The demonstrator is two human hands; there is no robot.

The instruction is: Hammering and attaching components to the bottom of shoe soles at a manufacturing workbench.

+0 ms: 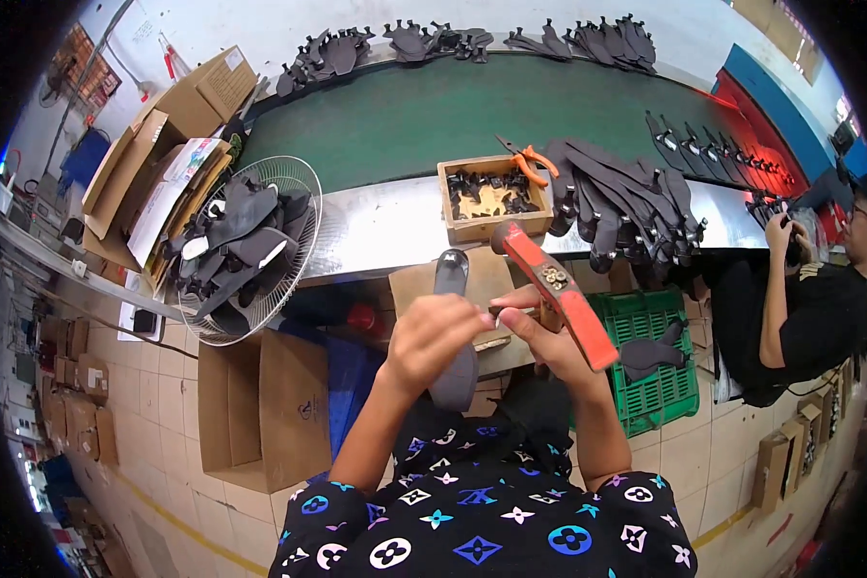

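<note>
My right hand [564,349] is wrapped round a hammer [576,313], whose red head is tilted above my fingers. My left hand [426,339] is closed, its fingertips meeting those of the right at a small dark piece [495,311]. A long dark grey shoe sole [455,381] lies below and partly behind my left hand, its far end [451,272] showing past my knuckles. Under it is a brown work board [409,287]. Just beyond stands a wooden box [480,229] of small black parts, with orange-handled pliers [532,164] resting over its corner.
Dark soles are heaped in a wire basket [306,231] at left and piled [626,197] right of the box. A green conveyor belt [376,135] runs behind. A green crate [660,409] and cardboard box [289,414] flank me. Another person [804,318] works at right.
</note>
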